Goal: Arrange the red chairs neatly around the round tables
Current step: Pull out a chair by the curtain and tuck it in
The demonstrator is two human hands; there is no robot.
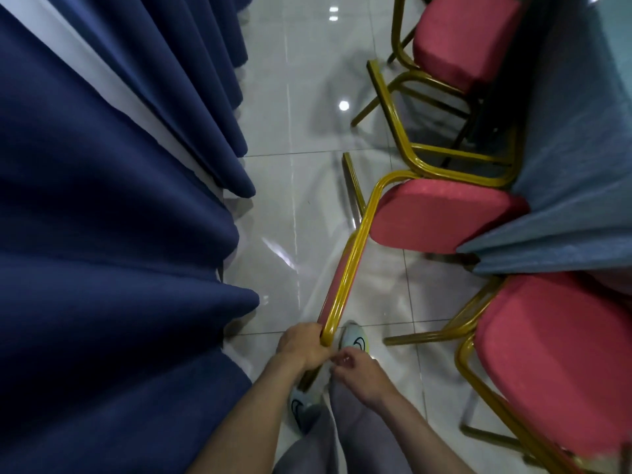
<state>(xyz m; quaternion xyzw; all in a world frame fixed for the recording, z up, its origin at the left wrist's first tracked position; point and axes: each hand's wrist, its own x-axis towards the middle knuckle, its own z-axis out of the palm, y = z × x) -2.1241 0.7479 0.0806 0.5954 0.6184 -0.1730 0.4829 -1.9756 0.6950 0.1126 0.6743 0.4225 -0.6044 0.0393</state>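
Three red chairs with gold metal frames are seen on the right, along the edge of a table (614,25) that is covered by a blue-grey tablecloth (567,148). The middle chair (441,217) is placed with its seat toward the table, and the far edge of the seat is tucked just under the hanging cloth. Its backrest frame (345,278) runs from the seat down toward the person.

The near corner of this frame is grasped by the left hand (302,347), with the fingers wrapped round the gold tube. The right hand (359,371) is held just beside the left one, with its fingers curled. It cannot be told whether the frame or anything else is held by it.

The far chair (468,39) is seen at the top, its seat also close to the cloth, and its frame almost meets the frame of the middle chair. The near chair (554,364) is seen at the lower right, with part of its seat under the hanging cloth.

The left side of the view is filled by dark blue curtains (102,234), which hang in deep folds down to a glossy pale tiled floor (301,200). Below the hands, grey trousers (345,425) and two light shoes (354,338) are visible. One shoe is placed just behind the gripped corner of the frame.
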